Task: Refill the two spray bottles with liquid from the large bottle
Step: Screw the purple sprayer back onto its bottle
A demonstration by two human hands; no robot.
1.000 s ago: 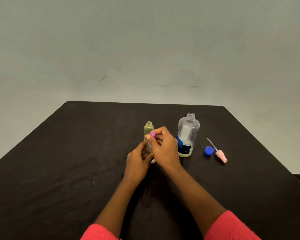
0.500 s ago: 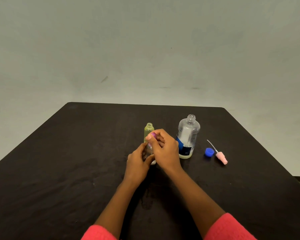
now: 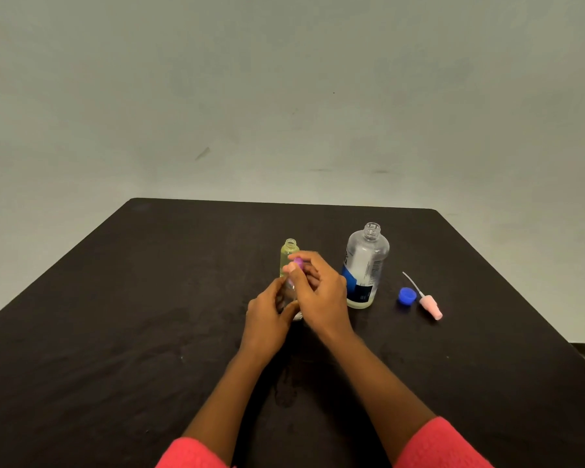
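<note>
Change: almost nothing; only the fingertips of the right grip [image 3: 321, 292] have shifted slightly round the purple spray top [image 3: 297, 263].
Left grip: the left grip [image 3: 267, 309] still curls round the clear spray bottle [image 3: 290, 293], which stands upright on the desk [image 3: 115, 332] at frame centre.
Right grip: thumb and fingers pinch the purple top.
Yellow spray bottle [image 3: 289, 253]: just behind the hands, neck open.
Large bottle [image 3: 365, 265]: right of centre and uncapped; the blue cap [image 3: 406, 295] and pink spray head [image 3: 429, 305] lie further right.
Meaning: the top is probably being twisted, though I cannot tell whether on or off. With the yellow bottle headless, the task is unfinished.
</note>
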